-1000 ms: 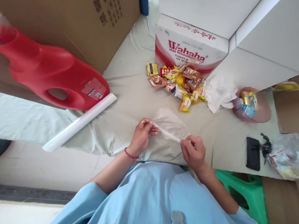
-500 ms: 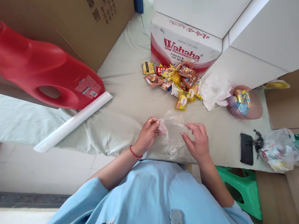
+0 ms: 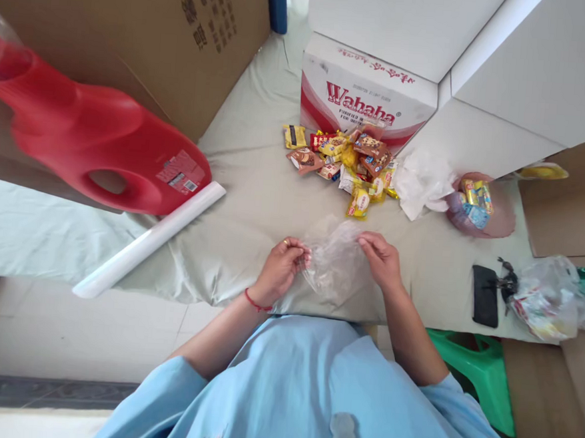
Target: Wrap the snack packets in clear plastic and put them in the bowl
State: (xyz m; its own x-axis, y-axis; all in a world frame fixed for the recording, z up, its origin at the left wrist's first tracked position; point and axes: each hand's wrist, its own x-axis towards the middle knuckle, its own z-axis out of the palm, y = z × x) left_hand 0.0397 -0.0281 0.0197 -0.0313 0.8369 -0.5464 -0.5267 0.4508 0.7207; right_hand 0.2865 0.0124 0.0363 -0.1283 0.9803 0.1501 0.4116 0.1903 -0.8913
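Note:
A thin clear plastic bag (image 3: 336, 265) is stretched between my two hands, just above the cloth near the front edge. My left hand (image 3: 282, 265), with a ring and a red wrist cord, pinches the bag's left side. The fingers of my right hand (image 3: 381, 255) are closed on its upper right edge. No contents can be made out inside the bag. Beyond it lies a heap of small wrapped snacks (image 3: 350, 153), mostly yellow, brown and red. A crumpled white plastic bag (image 3: 423, 181) rests to the right of the heap.
A Wahaha carton (image 3: 366, 94) stands behind the snacks. On the left are a large red jug (image 3: 112, 140) and a white roll (image 3: 151, 239). To the right sit a pinkish bowl (image 3: 506, 207) with snacks, a black phone (image 3: 485, 296) and a filled clear bag (image 3: 545, 297). A green stool (image 3: 487, 373) stands below.
The clear bag has been spread wider between my hands. My right hand's fingers have gone from apart to closed on its edge, and my left hand has moved slightly left and down.

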